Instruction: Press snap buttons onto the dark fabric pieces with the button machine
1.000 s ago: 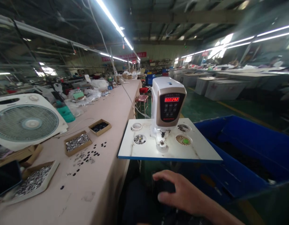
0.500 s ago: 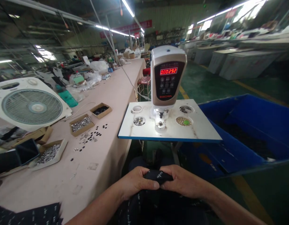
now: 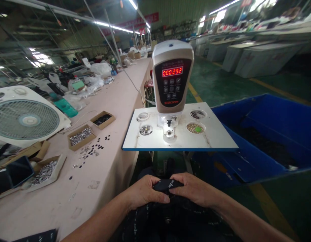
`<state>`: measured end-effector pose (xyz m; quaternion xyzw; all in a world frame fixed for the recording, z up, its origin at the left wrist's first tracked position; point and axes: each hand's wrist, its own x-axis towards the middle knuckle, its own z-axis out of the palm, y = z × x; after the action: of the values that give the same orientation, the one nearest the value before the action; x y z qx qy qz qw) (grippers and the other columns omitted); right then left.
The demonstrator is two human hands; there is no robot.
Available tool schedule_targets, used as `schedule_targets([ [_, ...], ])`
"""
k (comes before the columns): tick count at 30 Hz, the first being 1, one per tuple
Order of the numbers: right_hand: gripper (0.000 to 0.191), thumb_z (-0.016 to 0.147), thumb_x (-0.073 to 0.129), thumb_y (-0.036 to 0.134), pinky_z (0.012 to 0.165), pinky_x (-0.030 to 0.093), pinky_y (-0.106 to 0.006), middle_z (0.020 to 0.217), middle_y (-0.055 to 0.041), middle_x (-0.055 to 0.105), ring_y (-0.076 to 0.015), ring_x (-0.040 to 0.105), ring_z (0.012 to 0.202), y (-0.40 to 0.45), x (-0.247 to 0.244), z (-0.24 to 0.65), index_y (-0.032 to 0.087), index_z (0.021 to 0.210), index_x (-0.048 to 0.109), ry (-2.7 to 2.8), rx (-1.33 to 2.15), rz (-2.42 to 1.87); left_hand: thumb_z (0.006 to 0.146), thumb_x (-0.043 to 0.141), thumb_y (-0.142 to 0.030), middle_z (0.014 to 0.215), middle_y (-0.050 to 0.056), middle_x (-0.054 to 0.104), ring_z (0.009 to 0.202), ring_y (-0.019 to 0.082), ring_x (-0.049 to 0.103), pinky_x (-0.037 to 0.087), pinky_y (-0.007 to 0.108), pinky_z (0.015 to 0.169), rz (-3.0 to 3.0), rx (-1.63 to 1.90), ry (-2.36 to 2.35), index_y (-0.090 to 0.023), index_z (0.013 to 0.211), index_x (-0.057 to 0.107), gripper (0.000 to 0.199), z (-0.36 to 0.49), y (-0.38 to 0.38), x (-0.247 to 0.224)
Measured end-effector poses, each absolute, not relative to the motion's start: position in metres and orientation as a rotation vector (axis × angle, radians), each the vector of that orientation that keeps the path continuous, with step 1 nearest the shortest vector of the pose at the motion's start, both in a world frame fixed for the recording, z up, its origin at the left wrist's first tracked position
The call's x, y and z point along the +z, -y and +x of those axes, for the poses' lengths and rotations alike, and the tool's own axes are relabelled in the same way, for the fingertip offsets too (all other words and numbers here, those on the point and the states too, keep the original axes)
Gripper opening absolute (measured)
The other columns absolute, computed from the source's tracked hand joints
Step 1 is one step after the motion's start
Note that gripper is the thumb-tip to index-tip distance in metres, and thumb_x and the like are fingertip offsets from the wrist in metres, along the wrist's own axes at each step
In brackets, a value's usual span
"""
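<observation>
Both hands grip a black fabric piece with small white lettering (image 3: 168, 184), low in front of my body. My left hand (image 3: 142, 192) pinches its left end, thumb lying along the near side. On the right end, my right hand (image 3: 192, 188) closes with thumb and fingers. More of the dark cloth hangs below into my lap, where its shape is hard to make out. Beyond the hands stands a snap-fastening machine (image 3: 172, 77) with a red display reading 000292. Its lit die (image 3: 169, 133) sits at the middle of a white work plate (image 3: 155, 143), apart from the fabric.
Left is a long table (image 3: 107, 161) with a box fan (image 3: 26, 116), a box of metal snap parts (image 3: 81, 137), a box of black parts (image 3: 102, 120) and loose pieces. A blue bin (image 3: 251, 114) stands right. Several cups of fasteners (image 3: 195, 128) are set into the plate.
The view has shifted slightly, so the machine and table appear further left. Both hands keep hold of the black fabric, now a little closer to level.
</observation>
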<state>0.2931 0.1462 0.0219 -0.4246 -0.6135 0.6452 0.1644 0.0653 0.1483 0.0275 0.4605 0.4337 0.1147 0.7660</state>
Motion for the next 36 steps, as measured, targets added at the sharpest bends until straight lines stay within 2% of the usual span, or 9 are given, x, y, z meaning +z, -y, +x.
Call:
schedule_targets([
  [5,0.023,0.082,0.069,0.040,0.060,0.041,-0.022,0.077,0.0014,0.065,-0.0155,0.056,0.071,-0.149,0.013,0.294,0.017,0.086,0.069,1.591,1.858,-1.287,0.059,0.087,-0.034,0.074,0.001,0.063,0.064,0.011,0.050,0.037,0.023,0.065,1.011,0.236,-0.977,-0.011,0.087,0.073,0.039,0.068,-0.159,0.020],
  [9,0.027,0.077,0.069,0.033,0.070,0.045,-0.024,0.086,0.0000,0.070,-0.0177,0.060,0.080,-0.156,0.012,0.296,0.018,0.099,0.072,1.517,1.819,-1.323,0.060,0.086,-0.032,0.067,-0.002,0.057,0.061,0.009,0.044,0.033,0.022,0.060,1.081,0.250,-1.000,-0.011,0.083,0.071,0.034,0.073,-0.174,0.014],
  [12,0.033,0.075,0.070,0.038,0.068,0.043,-0.024,0.085,-0.0004,0.068,-0.0178,0.059,0.079,-0.166,0.016,0.300,0.017,0.101,0.072,1.543,1.806,-1.323,0.059,0.086,-0.031,0.066,-0.003,0.056,0.059,0.008,0.043,0.030,0.022,0.058,1.088,0.259,-0.994,-0.011,0.078,0.070,0.032,0.080,-0.186,0.012],
  [14,0.037,0.079,0.067,0.050,0.064,0.041,-0.024,0.079,-0.0002,0.064,-0.0168,0.055,0.075,-0.174,0.017,0.304,0.016,0.094,0.071,1.586,1.753,-1.332,0.059,0.086,-0.032,0.067,-0.002,0.059,0.058,0.009,0.045,0.032,0.022,0.059,1.075,0.253,-0.972,-0.011,0.079,0.070,0.033,0.086,-0.195,0.011],
  [16,0.044,0.084,0.060,0.059,0.058,0.035,-0.024,0.068,0.0015,0.055,-0.0145,0.048,0.066,-0.182,0.017,0.308,0.015,0.078,0.066,1.666,1.646,-1.402,0.057,0.086,-0.033,0.068,-0.001,0.061,0.059,0.009,0.047,0.034,0.023,0.059,1.070,0.262,-0.970,-0.011,0.079,0.070,0.034,0.092,-0.205,0.011],
  [18,0.046,0.086,0.057,0.058,0.055,0.031,-0.024,0.062,0.0029,0.047,-0.0131,0.043,0.062,-0.189,0.014,0.311,0.016,0.067,0.059,1.755,1.545,-1.470,0.055,0.087,-0.032,0.066,-0.002,0.060,0.058,0.010,0.047,0.033,0.023,0.059,1.089,0.274,-1.002,-0.012,0.076,0.070,0.034,0.097,-0.214,0.012],
  [23,0.033,0.085,0.061,0.048,0.058,0.033,-0.024,0.067,0.0026,0.053,-0.0138,0.046,0.066,-0.210,0.010,0.317,0.017,0.075,0.062,1.792,1.428,-1.455,0.057,0.085,-0.033,0.065,-0.002,0.062,0.057,0.011,0.050,0.036,0.024,0.059,1.110,0.312,-1.053,-0.014,0.079,0.070,0.033,0.104,-0.241,0.018],
  [30,0.029,0.088,0.057,0.044,0.058,0.035,-0.025,0.068,0.0013,0.061,-0.0153,0.053,0.065,-0.254,0.022,0.318,0.018,0.075,0.063,1.782,1.196,-1.520,0.056,0.086,-0.038,0.077,0.002,0.070,0.064,0.015,0.059,0.046,0.030,0.071,1.179,0.328,-0.964,-0.012,0.090,0.072,0.045,0.110,-0.298,0.023],
  [36,0.031,0.084,0.057,0.044,0.056,0.032,-0.026,0.062,0.0008,0.060,-0.0167,0.054,0.062,-0.297,0.021,0.324,0.019,0.067,0.060,1.793,0.911,-1.629,0.064,0.074,-0.041,0.072,0.001,0.066,0.061,0.014,0.055,0.041,0.028,0.065,1.293,0.372,-0.985,-0.013,0.089,0.067,0.039,0.126,-0.335,0.027],
])
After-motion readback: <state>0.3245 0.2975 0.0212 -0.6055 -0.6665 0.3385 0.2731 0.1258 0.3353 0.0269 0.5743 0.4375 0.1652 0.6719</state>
